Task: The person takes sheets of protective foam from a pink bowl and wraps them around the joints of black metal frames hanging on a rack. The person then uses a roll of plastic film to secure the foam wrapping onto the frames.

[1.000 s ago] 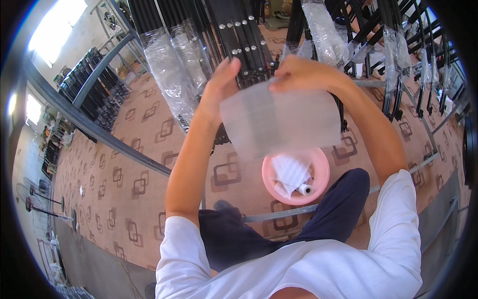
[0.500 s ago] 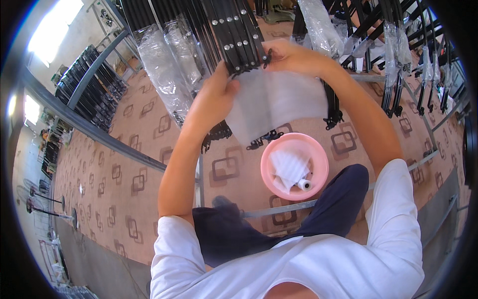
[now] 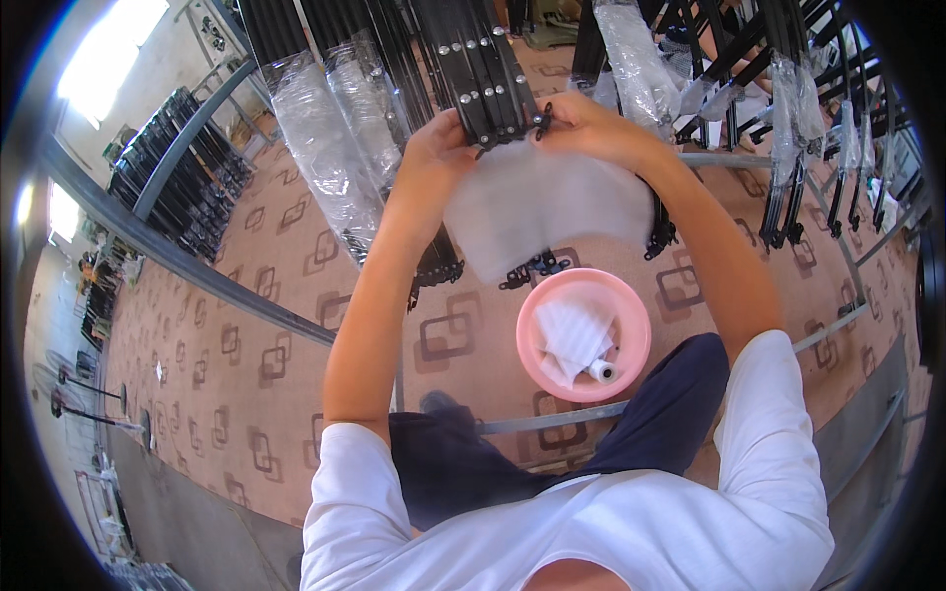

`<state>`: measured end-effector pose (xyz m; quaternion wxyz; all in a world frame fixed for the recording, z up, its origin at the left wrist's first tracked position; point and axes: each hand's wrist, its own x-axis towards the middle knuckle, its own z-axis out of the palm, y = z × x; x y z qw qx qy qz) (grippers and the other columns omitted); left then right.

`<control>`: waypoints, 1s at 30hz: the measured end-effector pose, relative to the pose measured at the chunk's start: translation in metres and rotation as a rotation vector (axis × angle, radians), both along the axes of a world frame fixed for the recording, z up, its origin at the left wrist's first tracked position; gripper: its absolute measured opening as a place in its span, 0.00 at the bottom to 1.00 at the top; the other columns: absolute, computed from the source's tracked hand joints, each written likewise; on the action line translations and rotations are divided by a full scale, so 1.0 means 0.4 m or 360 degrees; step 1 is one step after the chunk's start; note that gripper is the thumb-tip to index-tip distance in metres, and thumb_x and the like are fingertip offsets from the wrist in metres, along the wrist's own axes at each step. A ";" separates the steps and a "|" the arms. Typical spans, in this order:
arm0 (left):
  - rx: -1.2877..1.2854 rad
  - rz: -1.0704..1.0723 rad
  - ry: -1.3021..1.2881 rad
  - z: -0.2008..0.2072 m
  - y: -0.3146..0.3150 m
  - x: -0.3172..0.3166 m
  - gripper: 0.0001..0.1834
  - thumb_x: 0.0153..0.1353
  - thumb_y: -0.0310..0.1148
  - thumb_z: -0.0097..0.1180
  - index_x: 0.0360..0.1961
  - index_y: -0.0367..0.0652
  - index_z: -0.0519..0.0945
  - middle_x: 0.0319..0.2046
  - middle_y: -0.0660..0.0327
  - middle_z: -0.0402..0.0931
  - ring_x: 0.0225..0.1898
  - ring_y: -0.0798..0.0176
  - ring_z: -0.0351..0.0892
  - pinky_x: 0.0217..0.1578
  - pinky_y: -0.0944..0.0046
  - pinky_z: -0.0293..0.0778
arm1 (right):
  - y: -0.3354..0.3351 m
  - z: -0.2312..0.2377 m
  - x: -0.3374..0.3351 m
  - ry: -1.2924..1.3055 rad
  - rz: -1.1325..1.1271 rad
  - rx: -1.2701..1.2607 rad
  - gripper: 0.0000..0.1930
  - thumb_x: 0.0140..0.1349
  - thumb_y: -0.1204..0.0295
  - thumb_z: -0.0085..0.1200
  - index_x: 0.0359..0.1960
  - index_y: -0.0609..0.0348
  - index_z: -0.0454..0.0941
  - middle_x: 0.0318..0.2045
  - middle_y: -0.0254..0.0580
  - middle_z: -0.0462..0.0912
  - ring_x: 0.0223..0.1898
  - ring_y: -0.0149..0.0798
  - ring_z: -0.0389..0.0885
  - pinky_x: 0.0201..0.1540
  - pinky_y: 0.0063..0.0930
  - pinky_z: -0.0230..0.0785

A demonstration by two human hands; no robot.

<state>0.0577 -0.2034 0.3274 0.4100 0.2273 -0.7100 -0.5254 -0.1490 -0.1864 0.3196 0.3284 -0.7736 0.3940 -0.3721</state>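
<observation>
A bundle of black metal bars (image 3: pixel 485 84) with shiny round rivets comes down from the top of the view. My left hand (image 3: pixel 436 150) is closed around the left side of its lower end. Over on the right side, my right hand (image 3: pixel 583 130) grips the same end, beside a small black hinge piece. A translucent white sheet (image 3: pixel 547 209) hangs under the bars between my hands, blurred by motion. Its upper edge runs behind the bars and fingers, so how each hand holds it is partly hidden. Black fittings (image 3: pixel 533 269) show below the sheet.
A pink basin (image 3: pixel 532 362) on the patterned floor holds folded white sheets (image 3: pixel 574 330) and a small white roll (image 3: pixel 602 371). Plastic-wrapped black bars (image 3: pixel 325 138) stand on the left, more (image 3: pixel 783 128) on the right. A grey metal rail (image 3: pixel 197 264) crosses at left.
Both hands have shifted slightly to the right and the bar ends lie a little lower. The sheet's lower edge has swung and changed shape.
</observation>
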 end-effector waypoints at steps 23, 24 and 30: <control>-0.0297 -0.0285 -0.0169 -0.009 -0.054 0.038 0.13 0.50 0.24 0.52 0.38 0.33 0.71 0.29 0.67 0.71 0.31 0.74 0.66 0.33 0.72 0.64 | -0.045 -0.004 0.029 -0.0020 -0.0281 -0.0696 0.08 0.59 0.72 0.42 0.30 0.65 0.69 0.20 0.30 0.64 0.27 0.25 0.62 0.32 0.17 0.57; -0.0311 -0.0179 -0.0323 -0.006 -0.050 0.041 0.12 0.50 0.25 0.52 0.37 0.32 0.72 0.27 0.66 0.71 0.30 0.73 0.67 0.32 0.70 0.65 | -0.045 -0.005 0.031 -0.0008 -0.0304 -0.0712 0.08 0.60 0.72 0.42 0.30 0.65 0.68 0.20 0.29 0.63 0.27 0.25 0.62 0.32 0.16 0.57; -0.0676 0.0414 -0.0788 0.004 -0.016 0.044 0.08 0.53 0.26 0.48 0.30 0.30 0.73 0.17 0.53 0.71 0.22 0.62 0.73 0.25 0.64 0.67 | -0.046 -0.002 0.033 0.0115 -0.0414 -0.0544 0.07 0.59 0.72 0.41 0.29 0.64 0.67 0.22 0.28 0.63 0.28 0.23 0.61 0.33 0.15 0.56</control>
